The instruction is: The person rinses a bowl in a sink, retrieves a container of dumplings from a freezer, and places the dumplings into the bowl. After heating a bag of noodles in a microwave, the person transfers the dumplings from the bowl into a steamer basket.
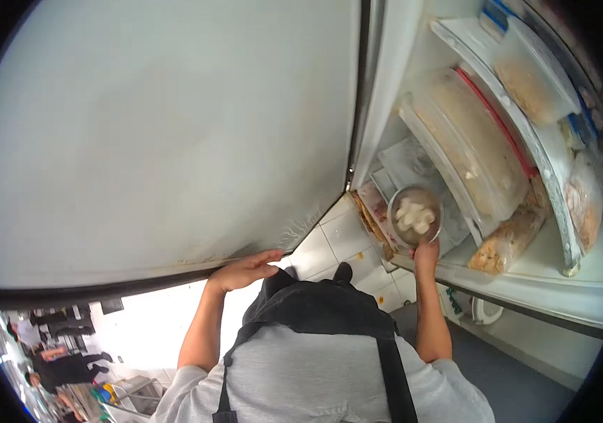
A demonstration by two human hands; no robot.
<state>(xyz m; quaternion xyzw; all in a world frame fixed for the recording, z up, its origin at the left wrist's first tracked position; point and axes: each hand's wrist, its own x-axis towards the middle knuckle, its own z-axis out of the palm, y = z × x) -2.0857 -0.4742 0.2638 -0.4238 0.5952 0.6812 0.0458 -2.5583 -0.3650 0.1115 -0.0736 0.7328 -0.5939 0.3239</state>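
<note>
My right hand [425, 255] is closed on the near rim of a round metal bowl [426, 195]. White, soft-looking pieces [415, 216] lie inside the bowl; their kind I cannot make out. The bowl is held at the opening of a fridge or freezer cabinet, in front of its lower shelves. My left hand [248, 270] is at the lower edge of the large open door [174, 141], fingers stretched out and nothing held. It seems to touch the door edge.
To the right, a shelf [559, 204] carries a clear container [527, 74] and bagged food [585, 194]. Below it are a large red-edged tub [467, 137] and another food bag [509, 243]. White floor tiles [337, 236] lie below. Other people [65, 366] are at the far left.
</note>
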